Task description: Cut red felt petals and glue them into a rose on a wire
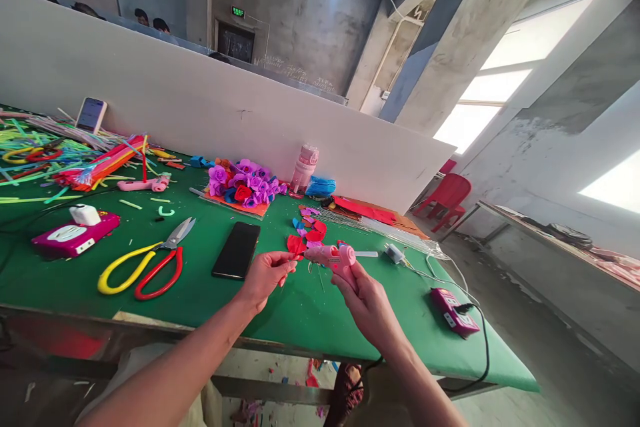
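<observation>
My right hand point(367, 300) is wrapped round the grip of a pink hot glue gun point(330, 256); a whitish glue stick point(367, 254) juts from its back end. The gun's nozzle points left, at the fingertips of my left hand point(267, 275). These fingers are pinched together on what looks like a red petal point(296, 245), partly hidden by the fingers and close to the nozzle. Just beyond lie loose red, blue and purple petals point(314, 232) on the green table point(300, 320). A black phone point(237, 250) lies flat beside my left hand.
Yellow-and-red-handled scissors point(150, 260) lie left. Purple and red paper flowers point(247, 183) are heaped at the back, near a pink bottle point(304, 170). Magenta power sockets stand left point(75, 233) and right point(454, 312), with cables point(485, 340). A white partition point(200, 100) bounds the table's back.
</observation>
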A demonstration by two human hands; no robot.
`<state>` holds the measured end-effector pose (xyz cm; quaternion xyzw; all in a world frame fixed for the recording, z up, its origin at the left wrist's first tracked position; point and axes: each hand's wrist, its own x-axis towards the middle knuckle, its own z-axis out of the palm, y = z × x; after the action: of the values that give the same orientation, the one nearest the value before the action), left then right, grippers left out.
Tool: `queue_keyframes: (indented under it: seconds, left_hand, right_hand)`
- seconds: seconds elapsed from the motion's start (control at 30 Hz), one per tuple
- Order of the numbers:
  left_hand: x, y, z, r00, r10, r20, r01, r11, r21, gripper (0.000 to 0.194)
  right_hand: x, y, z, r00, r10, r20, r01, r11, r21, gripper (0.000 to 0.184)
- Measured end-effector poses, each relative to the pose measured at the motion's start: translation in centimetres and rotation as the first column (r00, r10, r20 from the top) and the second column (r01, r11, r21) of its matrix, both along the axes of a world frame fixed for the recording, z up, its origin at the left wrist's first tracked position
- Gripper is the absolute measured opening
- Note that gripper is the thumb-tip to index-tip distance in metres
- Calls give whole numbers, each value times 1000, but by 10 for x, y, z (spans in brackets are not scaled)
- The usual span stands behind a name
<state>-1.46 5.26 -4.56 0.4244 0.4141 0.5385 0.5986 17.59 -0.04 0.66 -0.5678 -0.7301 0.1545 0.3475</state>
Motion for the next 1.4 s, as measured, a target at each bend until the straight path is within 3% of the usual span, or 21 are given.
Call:
queue_keyframes:
  seconds: [0.5, 1.4]
  left_hand:
    - [0, -2, 4, 1000, -14, -14, 14, 1000, 6, 33]
    - [-1, 1, -3, 1000, -24, -11, 24, 1000, 17, 33]
  right_hand:
    - [-2, -1, 7, 997, -12, 77, 12, 1000, 3, 22]
    - [-2, 0, 8, 993, -6, 119, 7, 1000, -9, 24]
